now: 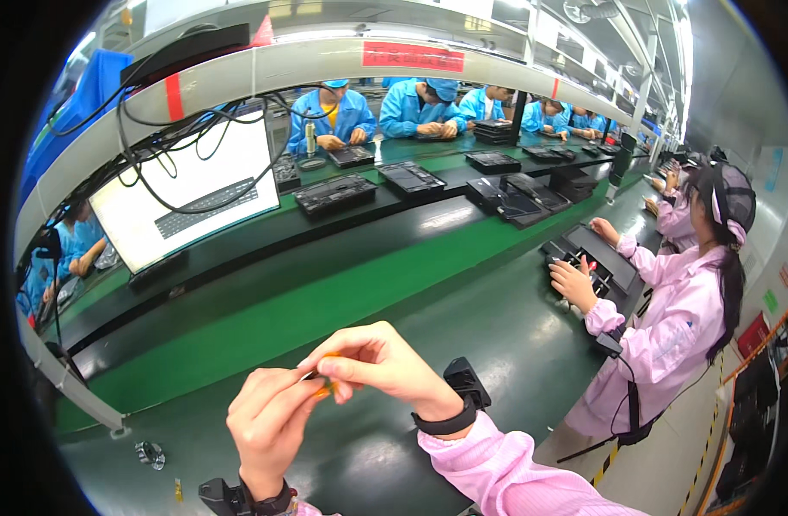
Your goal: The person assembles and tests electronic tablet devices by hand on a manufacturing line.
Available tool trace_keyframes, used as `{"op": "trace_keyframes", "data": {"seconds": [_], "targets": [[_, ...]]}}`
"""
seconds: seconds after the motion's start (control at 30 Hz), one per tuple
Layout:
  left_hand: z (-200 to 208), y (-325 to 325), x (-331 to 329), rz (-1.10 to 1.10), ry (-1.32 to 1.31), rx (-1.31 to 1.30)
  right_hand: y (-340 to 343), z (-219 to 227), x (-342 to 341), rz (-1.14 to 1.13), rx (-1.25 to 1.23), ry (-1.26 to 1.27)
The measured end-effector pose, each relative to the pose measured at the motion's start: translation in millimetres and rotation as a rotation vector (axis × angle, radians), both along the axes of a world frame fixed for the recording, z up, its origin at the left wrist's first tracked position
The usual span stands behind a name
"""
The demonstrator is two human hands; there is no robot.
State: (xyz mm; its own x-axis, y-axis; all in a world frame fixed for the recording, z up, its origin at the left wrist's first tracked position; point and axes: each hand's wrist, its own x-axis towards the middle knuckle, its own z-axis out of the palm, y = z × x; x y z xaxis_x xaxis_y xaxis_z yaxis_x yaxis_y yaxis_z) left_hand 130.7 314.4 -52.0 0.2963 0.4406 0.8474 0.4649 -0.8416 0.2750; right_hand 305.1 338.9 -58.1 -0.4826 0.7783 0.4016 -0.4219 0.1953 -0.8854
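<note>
My left hand (269, 421) and my right hand (385, 365) meet in the air above the near edge of the dark green bench (230, 378). Between their fingertips is a small amber-orange piece (327, 390), thin like film or flexible strip, with a dark bit by it. Fingers cover most of it, so its exact kind is unclear. Both hands are closed in a pinch on it. On the bench left of my left hand lie a small crumpled, shiny clear-grey object (150, 455) and a little yellow strip (179, 490).
A bright screen (187, 189) with dangling black cables stands at the far left. Black rectangular device trays (335, 194) line the raised shelf and belt. At right, a person in pink (669, 292) works on a black unit (596, 267); people in blue sit across.
</note>
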Motion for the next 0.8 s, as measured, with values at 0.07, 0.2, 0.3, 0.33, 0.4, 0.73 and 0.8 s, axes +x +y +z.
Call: {"op": "trace_keyframes", "data": {"seconds": [0.07,0.2,0.3,0.33,0.4,0.73,0.8], "targets": [[0,2,1,-0.013,0.004,-0.011,1,-2,3,-0.021,0.024,0.027],[8,-2,1,0.122,-0.037,0.084,3,-4,6,0.003,0.052,0.074],[-1,-2,-9,0.059,-0.287,-0.123,6,-2,6,-0.135,0.032,0.065],[-5,-3,-9,0.059,-0.287,-0.121,5,-1,5,-0.135,0.034,0.065],[-8,-6,-3,-0.101,-0.579,-0.469,4,-3,0,-0.203,0.052,0.018],[-28,22,28,-0.083,-0.784,-0.489,10,-20,-21,-0.097,0.048,0.114],[-33,27,33,-0.059,-0.797,-0.485,11,-23,-20,-0.107,0.027,0.136]]}}
